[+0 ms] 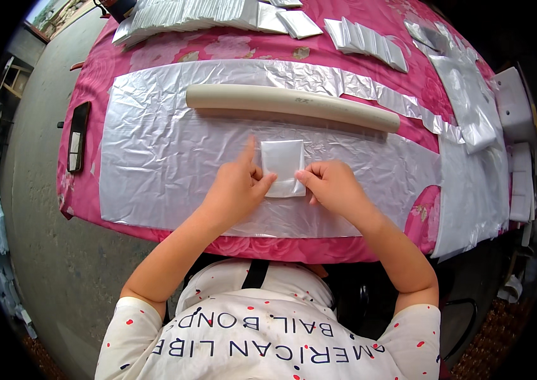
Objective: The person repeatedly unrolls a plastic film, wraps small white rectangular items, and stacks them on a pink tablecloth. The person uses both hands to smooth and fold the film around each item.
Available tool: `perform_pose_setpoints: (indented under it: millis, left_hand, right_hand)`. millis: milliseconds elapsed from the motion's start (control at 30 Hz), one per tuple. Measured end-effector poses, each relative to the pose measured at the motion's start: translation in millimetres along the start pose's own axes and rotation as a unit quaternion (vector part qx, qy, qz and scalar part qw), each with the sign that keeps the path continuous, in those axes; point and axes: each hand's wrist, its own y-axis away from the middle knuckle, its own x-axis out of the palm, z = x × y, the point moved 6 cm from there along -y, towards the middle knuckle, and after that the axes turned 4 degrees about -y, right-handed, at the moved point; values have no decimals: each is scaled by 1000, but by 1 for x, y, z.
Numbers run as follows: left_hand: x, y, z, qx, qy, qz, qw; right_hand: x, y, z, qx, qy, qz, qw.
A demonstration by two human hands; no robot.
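A small square of folded clear plastic sheet [283, 158] lies in front of me on a large spread plastic sheet [154, 164]. My left hand [243, 183] is at its lower left edge, thumb on the plastic, index finger stretched away and the other fingers curled in. On the opposite side my right hand [328, 180] pinches the lower right edge between thumb and fingers. A band across the lower part of the square looks turned over. Just beyond the hands, a long beige tube [293, 106] rests across the spread sheet.
Stacks of folded plastic squares [199, 16] and a smaller row of them [366, 44] lie at the far side. A phone [78, 137] is at the left edge of the pink flowered tablecloth [230, 47]. More plastic sheeting [471, 190] hangs over the right side, beside white containers [515, 104].
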Motion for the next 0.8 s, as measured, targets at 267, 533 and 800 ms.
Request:
perform_pose_setpoints:
  millis: [267,533,800]
  left_hand:
    - [14,18,-27,299,-247,-91,917]
    - [52,4,-16,261,-321,-41,910]
    - [56,4,-14,269,-317,-54,908]
  right_hand:
    - [1,-15,-8,71,-25,46,996]
    - [2,-14,-12,68,-62,23,996]
    - [-4,5,20,-72,290,-68,952]
